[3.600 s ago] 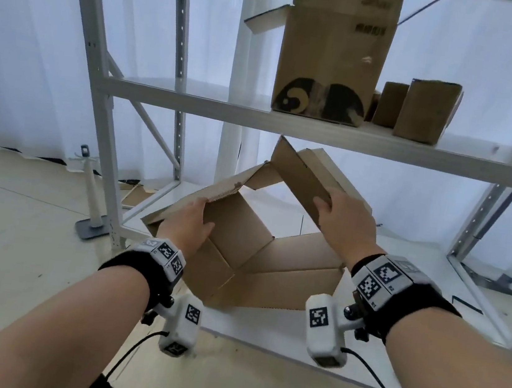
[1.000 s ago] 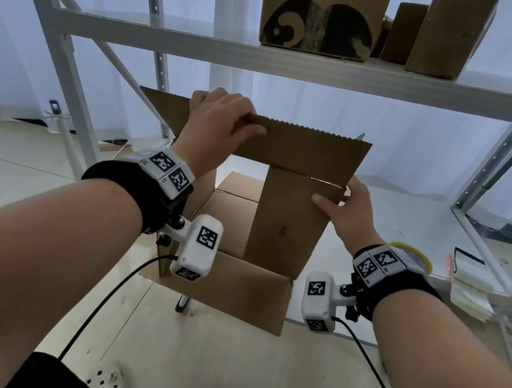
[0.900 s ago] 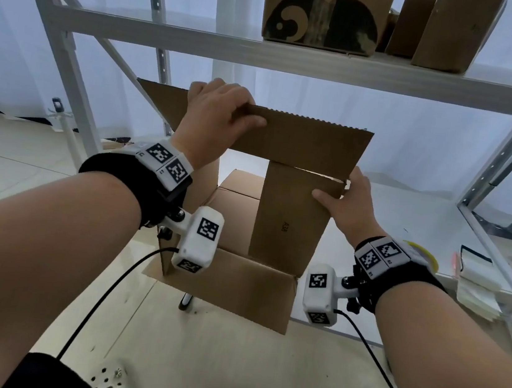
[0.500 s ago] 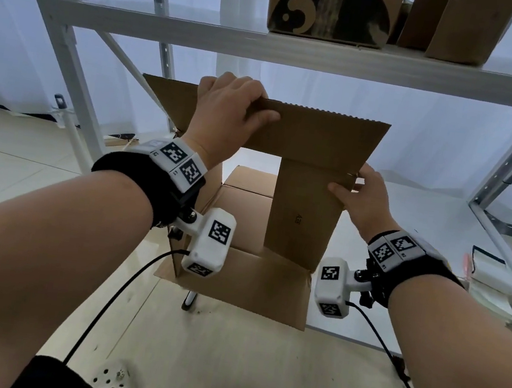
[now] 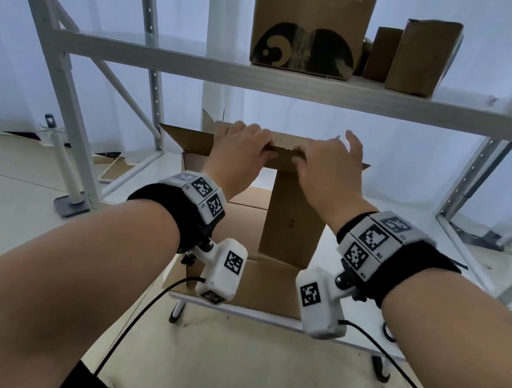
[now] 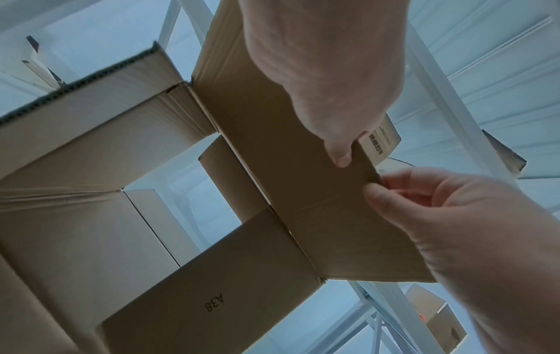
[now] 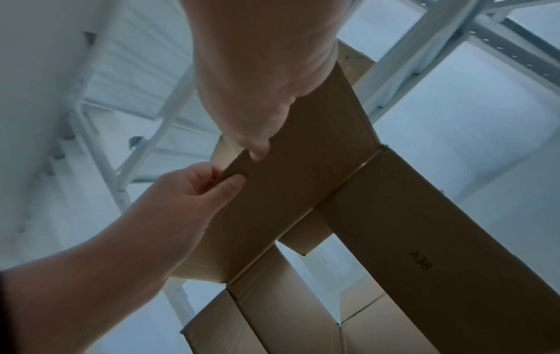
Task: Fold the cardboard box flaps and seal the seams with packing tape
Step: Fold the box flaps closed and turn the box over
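The box (image 5: 289,230) stands open on the low white shelf (image 5: 359,336), at 12 o'clock from the person, its flaps unfolded. Both hands hold the upper edge of its raised top flap (image 5: 186,140). The left hand (image 5: 241,146) pinches that edge, thumb on the near face and fingers curled over the far side. At 3 o'clock from it, nearly touching, the right hand (image 5: 323,165) pinches the same edge with thumb and fingers, one finger lifted. Below them a narrow panel marked "A38" (image 5: 291,227) hangs upright. On the upper shelf (image 5: 168,58), at 12 o'clock, stand three other boxes (image 5: 311,12).
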Demonstrator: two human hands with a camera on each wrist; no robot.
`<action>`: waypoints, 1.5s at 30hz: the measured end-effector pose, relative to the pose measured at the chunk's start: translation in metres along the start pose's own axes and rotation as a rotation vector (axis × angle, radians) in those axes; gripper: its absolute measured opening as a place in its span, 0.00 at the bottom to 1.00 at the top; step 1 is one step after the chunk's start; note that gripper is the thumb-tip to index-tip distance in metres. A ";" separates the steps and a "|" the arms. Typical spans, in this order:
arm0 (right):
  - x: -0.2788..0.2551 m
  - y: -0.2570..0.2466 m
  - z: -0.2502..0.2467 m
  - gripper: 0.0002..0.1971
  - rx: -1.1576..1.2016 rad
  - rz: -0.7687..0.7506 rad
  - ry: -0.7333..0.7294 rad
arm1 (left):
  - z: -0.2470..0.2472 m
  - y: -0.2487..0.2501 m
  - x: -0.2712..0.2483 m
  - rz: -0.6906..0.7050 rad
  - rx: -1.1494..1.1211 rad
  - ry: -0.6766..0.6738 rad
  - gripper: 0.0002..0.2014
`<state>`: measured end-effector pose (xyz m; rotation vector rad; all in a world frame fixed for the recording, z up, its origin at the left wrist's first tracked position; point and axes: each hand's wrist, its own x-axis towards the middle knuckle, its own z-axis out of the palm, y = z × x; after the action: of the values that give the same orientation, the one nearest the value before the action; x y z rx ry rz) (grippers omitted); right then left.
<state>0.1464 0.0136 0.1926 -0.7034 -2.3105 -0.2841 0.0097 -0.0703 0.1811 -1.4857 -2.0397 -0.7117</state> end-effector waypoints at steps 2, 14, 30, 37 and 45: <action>0.001 -0.004 0.004 0.10 0.045 0.053 -0.041 | -0.006 -0.007 -0.006 0.033 -0.009 0.009 0.10; -0.012 0.019 0.002 0.11 -0.042 0.173 -0.042 | -0.041 -0.070 -0.027 -0.072 0.081 -0.011 0.13; -0.001 0.013 0.015 0.10 0.117 0.180 0.195 | 0.009 -0.093 -0.059 -0.404 -0.545 -0.068 0.47; 0.002 0.016 0.028 0.08 0.119 0.204 0.263 | 0.040 -0.103 -0.043 -0.330 -0.604 -0.187 0.39; 0.001 0.015 0.038 0.13 0.026 0.033 0.354 | 0.067 -0.106 -0.042 -0.540 -0.503 0.097 0.25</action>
<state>0.1329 0.0414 0.1660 -0.6226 -1.9612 -0.3337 -0.0873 -0.0823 0.0918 -1.0900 -2.3097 -1.5716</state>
